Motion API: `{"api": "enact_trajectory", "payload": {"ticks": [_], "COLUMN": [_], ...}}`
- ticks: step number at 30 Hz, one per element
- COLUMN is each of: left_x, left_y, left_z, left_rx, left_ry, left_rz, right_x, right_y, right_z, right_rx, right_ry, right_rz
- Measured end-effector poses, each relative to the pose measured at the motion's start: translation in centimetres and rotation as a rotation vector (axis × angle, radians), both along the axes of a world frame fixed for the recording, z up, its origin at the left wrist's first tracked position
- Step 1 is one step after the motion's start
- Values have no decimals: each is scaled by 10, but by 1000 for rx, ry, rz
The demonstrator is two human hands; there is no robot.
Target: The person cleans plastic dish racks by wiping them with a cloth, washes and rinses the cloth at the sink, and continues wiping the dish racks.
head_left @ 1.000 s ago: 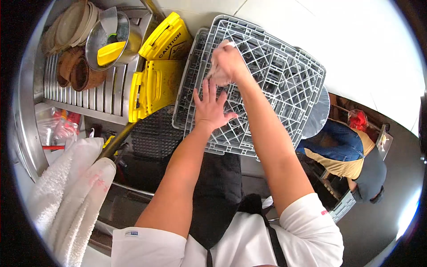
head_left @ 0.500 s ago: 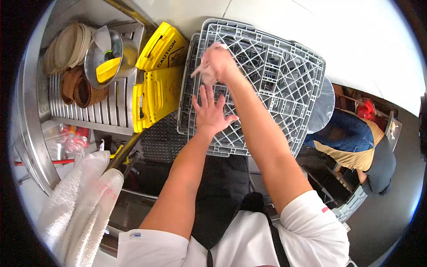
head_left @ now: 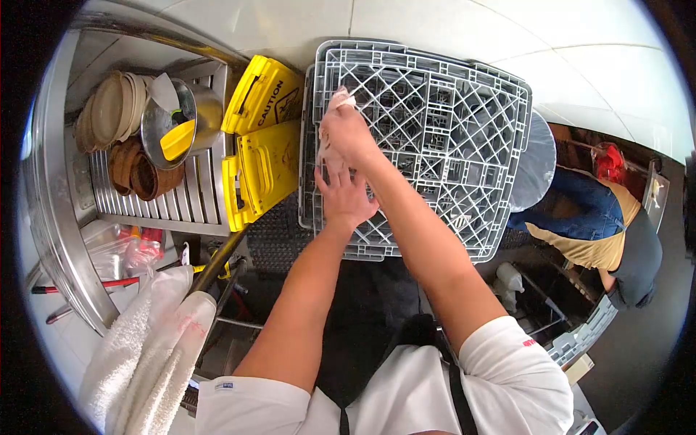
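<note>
A grey plastic lattice crate lies in front of me, on top of at least one more whose edge shows at the left. My right hand is closed around a crumpled pale cloth against the left part of the lattice. Some of this cloth hangs below the fingers. Just nearer to me, my left hand rests with spread fingers on the same side of the crate, close to the cloth.
Yellow caution boards stand left of the crates. Beyond them, a metal rack holds plates, baskets and a metal pot. White towels hang at lower left. On the right, a person bends over a grey crate.
My right hand has moved with the cloth toward me along the crate's left side. My left hand stays on the crate. The whole view has shifted slightly.
</note>
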State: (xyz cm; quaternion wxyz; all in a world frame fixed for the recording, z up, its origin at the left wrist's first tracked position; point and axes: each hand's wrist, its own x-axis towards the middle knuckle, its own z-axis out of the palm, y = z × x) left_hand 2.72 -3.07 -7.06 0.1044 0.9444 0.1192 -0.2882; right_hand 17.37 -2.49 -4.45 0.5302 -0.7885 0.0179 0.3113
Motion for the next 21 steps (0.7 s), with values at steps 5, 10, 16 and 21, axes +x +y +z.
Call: {"api": "enact_trajectory", "payload": {"ticks": [5, 10, 16, 21], "left_x": [4, -16, -13, -11], "left_y": [0, -1, 0, -1], "left_z": [14, -20, -20, -17], "left_rx": [9, 132, 118, 112], "left_ry": [-96, -121, -150, -166], "left_rz": [20, -104, -73, -70], "right_x": [36, -20, -39, -26], "right_y": [11, -7, -16, -12], "right_z": [1, 4, 2, -5], "right_rx": [206, -66, -61, -55], "right_ry": [307, 107, -6, 10], "right_rz": [-137, 76, 9, 24]}}
